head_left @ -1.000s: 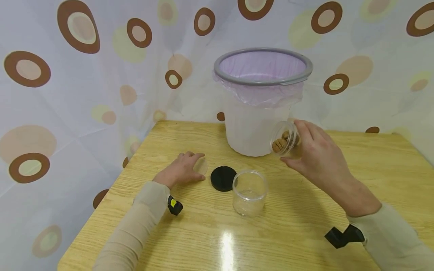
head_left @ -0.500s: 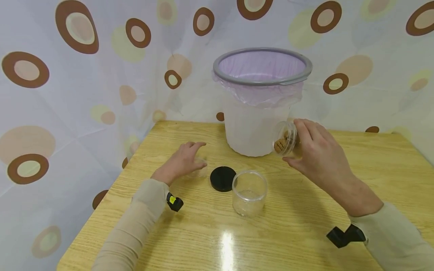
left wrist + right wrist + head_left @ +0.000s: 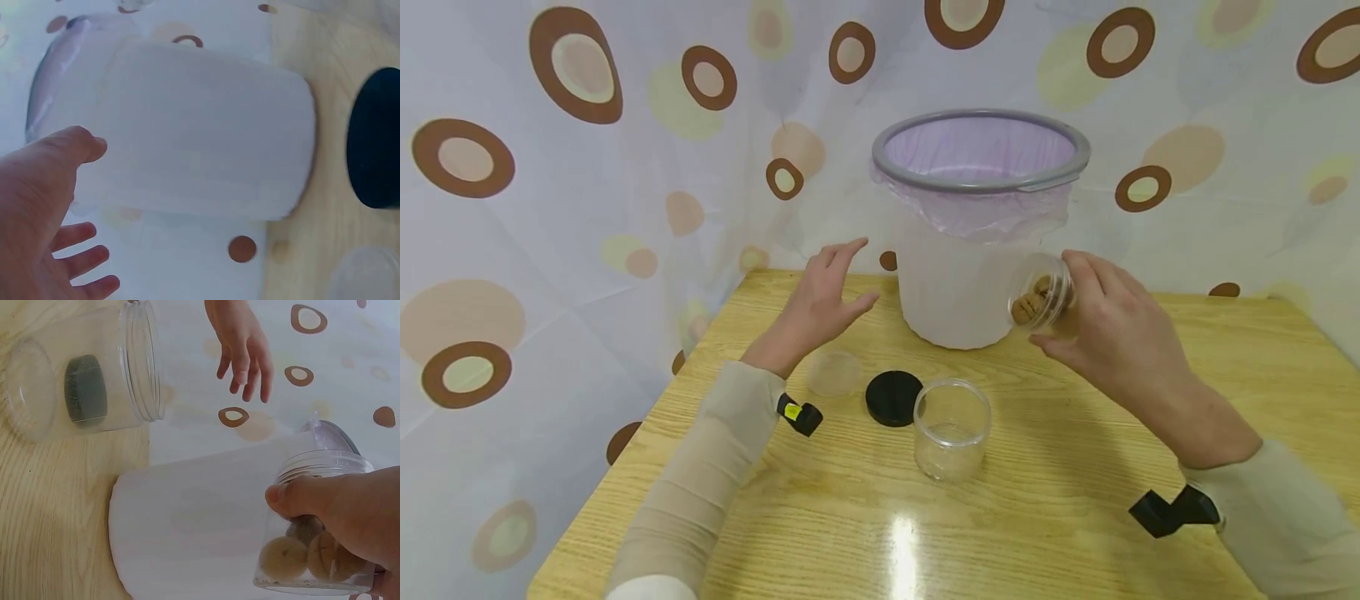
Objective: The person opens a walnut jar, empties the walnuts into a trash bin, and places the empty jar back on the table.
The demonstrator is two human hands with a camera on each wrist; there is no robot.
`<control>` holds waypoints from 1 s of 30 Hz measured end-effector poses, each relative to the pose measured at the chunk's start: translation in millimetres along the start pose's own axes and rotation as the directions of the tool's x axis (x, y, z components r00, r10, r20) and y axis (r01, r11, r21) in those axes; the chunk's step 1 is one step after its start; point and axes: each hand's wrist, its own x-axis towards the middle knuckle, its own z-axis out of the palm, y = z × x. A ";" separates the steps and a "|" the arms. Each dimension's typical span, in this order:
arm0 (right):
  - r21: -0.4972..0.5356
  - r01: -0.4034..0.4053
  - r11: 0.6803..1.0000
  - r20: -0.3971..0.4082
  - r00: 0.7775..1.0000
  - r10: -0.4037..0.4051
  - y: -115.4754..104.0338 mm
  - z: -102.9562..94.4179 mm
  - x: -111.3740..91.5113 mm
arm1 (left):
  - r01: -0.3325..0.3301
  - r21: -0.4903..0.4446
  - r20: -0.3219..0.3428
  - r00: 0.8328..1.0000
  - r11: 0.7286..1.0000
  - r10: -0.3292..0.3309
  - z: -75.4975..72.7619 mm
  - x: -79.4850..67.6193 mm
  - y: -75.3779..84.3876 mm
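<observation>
My right hand (image 3: 1116,342) grips a small clear plastic jar (image 3: 325,464), tipped on its side in front of the bin. Several walnuts (image 3: 284,557) lie inside it; the right wrist view shows the thumb along the jar's wall and a threaded neck. My left hand (image 3: 816,304) is raised above the table, fingers spread and holding nothing, left of the bin. Below it a thin clear disc (image 3: 835,373) lies flat on the wood. Beside the disc are a round black lid (image 3: 894,398) and a larger clear jar (image 3: 952,450), upright with no lid on.
A white bin (image 3: 955,283) with a grey rim and a lilac liner bag stands at the back of the wooden table (image 3: 820,517). Behind it hangs a patterned curtain (image 3: 820,108), which also runs along the left side.
My left hand has let go of the clear disc, leaving it on the table, and has risen toward the bin. My right hand has shifted slightly right and up with the walnut jar.
</observation>
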 end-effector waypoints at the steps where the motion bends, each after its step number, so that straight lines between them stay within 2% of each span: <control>1: 0.002 -0.009 1.000 0.004 1.000 0.009 0.1 -1.1 1.3 | -0.004 -0.010 -0.019 1.000 1.000 0.004 -2.6 3.5 3.0; 8: -0.008 -0.049 0.999 0.021 0.999 0.049 1.5 -13.0 11.5 | -0.027 -0.063 -0.143 0.990 0.998 0.017 -23.1 28.6 25.0; 13: -0.037 -0.063 0.997 -0.008 0.998 0.063 3.7 -23.8 19.3 | -0.053 -0.018 -0.179 0.983 0.998 0.049 -36.4 48.6 42.2; 18: -0.053 -0.064 0.997 -0.030 0.998 0.063 6.3 -34.1 30.5 | -0.035 0.017 -0.136 0.990 0.999 0.037 -42.4 66.8 53.9; 25: -0.086 -0.099 0.991 -0.045 0.994 0.095 6.8 -48.6 49.8 | 0.004 -0.034 -0.080 0.997 0.999 -0.007 -45.5 89.0 63.5; 30: -0.096 -0.098 0.991 -0.062 0.994 0.092 7.3 -55.6 66.6 | 0.045 0.003 -0.021 0.999 0.999 -0.044 -47.3 100.7 69.7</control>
